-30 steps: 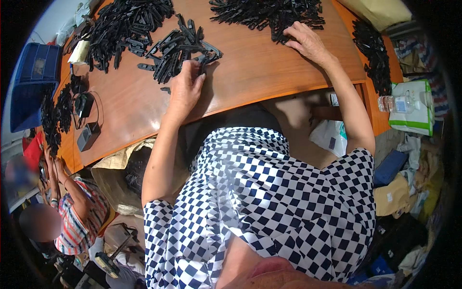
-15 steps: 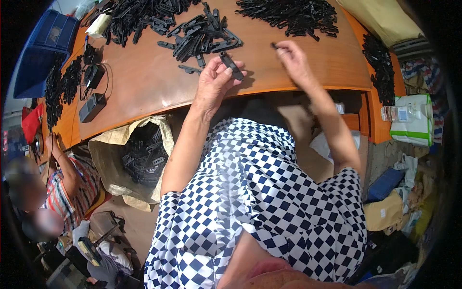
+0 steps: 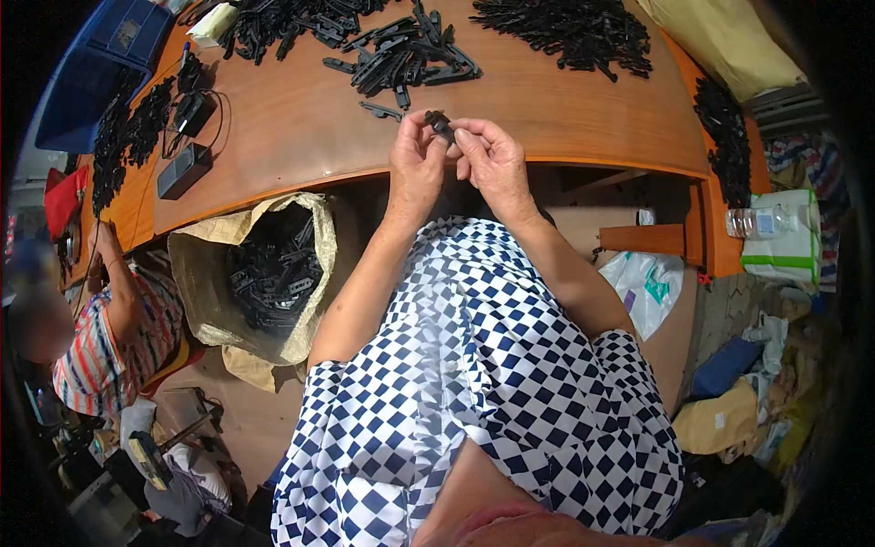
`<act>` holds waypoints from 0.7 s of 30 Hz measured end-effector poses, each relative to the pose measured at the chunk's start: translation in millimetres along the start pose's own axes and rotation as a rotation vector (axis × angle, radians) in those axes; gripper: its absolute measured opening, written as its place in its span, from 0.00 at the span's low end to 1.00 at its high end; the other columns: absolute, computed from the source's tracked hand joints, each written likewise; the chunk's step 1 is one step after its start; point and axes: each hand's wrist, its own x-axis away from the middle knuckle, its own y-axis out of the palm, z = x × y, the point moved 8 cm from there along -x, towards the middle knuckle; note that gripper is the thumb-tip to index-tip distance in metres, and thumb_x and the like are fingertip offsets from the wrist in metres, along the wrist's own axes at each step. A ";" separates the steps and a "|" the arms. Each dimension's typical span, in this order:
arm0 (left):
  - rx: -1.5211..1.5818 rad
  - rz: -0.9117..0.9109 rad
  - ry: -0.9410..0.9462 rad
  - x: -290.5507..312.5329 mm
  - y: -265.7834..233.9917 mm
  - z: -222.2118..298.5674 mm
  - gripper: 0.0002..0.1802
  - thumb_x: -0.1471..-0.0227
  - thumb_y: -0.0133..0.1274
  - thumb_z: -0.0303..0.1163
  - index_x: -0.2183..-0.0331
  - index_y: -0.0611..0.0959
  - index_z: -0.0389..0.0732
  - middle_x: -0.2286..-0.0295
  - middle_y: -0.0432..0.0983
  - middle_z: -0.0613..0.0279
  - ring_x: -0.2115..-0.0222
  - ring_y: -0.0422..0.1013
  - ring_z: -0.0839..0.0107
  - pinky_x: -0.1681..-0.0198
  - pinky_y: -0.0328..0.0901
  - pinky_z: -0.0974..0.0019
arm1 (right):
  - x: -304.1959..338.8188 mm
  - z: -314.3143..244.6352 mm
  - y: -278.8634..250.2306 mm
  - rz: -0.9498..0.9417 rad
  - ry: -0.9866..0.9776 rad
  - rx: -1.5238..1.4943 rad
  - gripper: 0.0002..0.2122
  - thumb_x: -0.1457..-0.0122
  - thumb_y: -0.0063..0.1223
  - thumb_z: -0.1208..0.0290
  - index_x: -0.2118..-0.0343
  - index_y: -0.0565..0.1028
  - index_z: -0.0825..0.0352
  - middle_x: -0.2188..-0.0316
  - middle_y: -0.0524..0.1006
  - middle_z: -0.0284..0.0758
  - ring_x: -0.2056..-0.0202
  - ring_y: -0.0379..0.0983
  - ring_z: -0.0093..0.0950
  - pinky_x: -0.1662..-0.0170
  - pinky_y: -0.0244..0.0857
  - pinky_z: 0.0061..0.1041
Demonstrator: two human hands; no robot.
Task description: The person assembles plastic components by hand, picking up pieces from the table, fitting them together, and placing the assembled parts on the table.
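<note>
A black plastic part [image 3: 439, 124] is held up over the front edge of the table, between my two hands. My left hand [image 3: 417, 169] closes around its left side with thumb and fingers. From the other side, my right hand [image 3: 495, 164] pinches at the part, its thumb and forefinger pressed together against it. Whether a separate small piece is in the right fingertips is hidden. Just beyond the hands lies a single loose black part [image 3: 380, 111], in front of a heap of similar long black parts [image 3: 410, 56].
Another pile of thin black parts [image 3: 574, 32] covers the far right of the wooden table [image 3: 301, 128]. An open sack [image 3: 196, 264] of black parts stands below the table's front edge. Black adapters [image 3: 185, 170] with cords lie left. At far left sits another person [image 3: 128, 319] in stripes.
My right hand has come back from the right, where it pinched a small dark piece, to meet my left. The held part has turned, and the view has shifted slightly.
</note>
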 end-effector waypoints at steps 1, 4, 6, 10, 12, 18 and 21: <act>-0.053 0.017 0.030 1.3 -1.0 0.5 0.13 0.45 0.45 0.21 0.56 0.68 0.37 0.64 0.72 0.64 0.65 0.70 0.79 0.65 0.69 0.76 | -1.0 2.9 -0.4 0.030 -0.039 0.003 0.08 0.40 0.49 0.73 0.60 0.74 0.71 0.77 0.75 0.30 0.82 0.65 0.14 0.78 0.61 0.13; -0.196 0.041 0.104 3.7 0.6 5.6 0.13 0.45 0.44 0.19 0.57 0.68 0.36 0.64 0.72 0.62 0.65 0.70 0.78 0.63 0.68 0.76 | 0.8 -3.4 0.8 0.040 -0.140 0.096 0.07 0.40 0.50 0.74 0.61 0.74 0.70 0.78 0.75 0.30 0.83 0.65 0.14 0.80 0.60 0.15; -0.188 0.036 0.106 7.0 7.8 10.1 0.13 0.45 0.44 0.19 0.57 0.68 0.36 0.64 0.72 0.61 0.64 0.70 0.78 0.62 0.68 0.75 | 1.6 -2.2 -1.8 0.046 -0.150 0.138 0.07 0.39 0.48 0.74 0.61 0.73 0.70 0.79 0.73 0.28 0.83 0.64 0.13 0.80 0.59 0.13; -0.057 0.028 -0.004 13.3 15.3 3.6 0.12 0.45 0.44 0.19 0.58 0.67 0.36 0.63 0.71 0.60 0.61 0.68 0.77 0.60 0.67 0.74 | 3.4 7.4 -8.7 0.063 -0.126 0.064 0.05 0.40 0.49 0.76 0.63 0.74 0.70 0.79 0.74 0.30 0.83 0.66 0.14 0.82 0.59 0.14; -0.011 0.035 0.039 13.9 14.6 -0.2 0.11 0.45 0.45 0.20 0.58 0.67 0.37 0.59 0.71 0.57 0.58 0.68 0.76 0.58 0.66 0.73 | 5.9 5.6 -9.1 0.051 -0.108 0.081 0.05 0.40 0.48 0.76 0.64 0.74 0.70 0.79 0.74 0.30 0.83 0.66 0.14 0.82 0.59 0.14; 0.022 0.076 -0.008 19.8 2.0 0.4 0.13 0.43 0.49 0.28 0.57 0.68 0.35 0.56 0.72 0.52 0.60 0.71 0.74 0.57 0.67 0.71 | 7.5 11.0 1.2 0.002 -0.100 0.097 0.04 0.40 0.48 0.76 0.65 0.74 0.70 0.78 0.74 0.30 0.83 0.66 0.14 0.83 0.59 0.14; 0.078 0.116 -0.078 21.8 -8.9 -10.5 0.15 0.43 0.50 0.31 0.56 0.71 0.33 0.59 0.75 0.53 0.62 0.72 0.73 0.58 0.68 0.71 | 10.3 19.0 8.9 -0.041 -0.081 0.129 0.04 0.39 0.48 0.76 0.65 0.74 0.70 0.78 0.74 0.29 0.83 0.65 0.13 0.82 0.58 0.13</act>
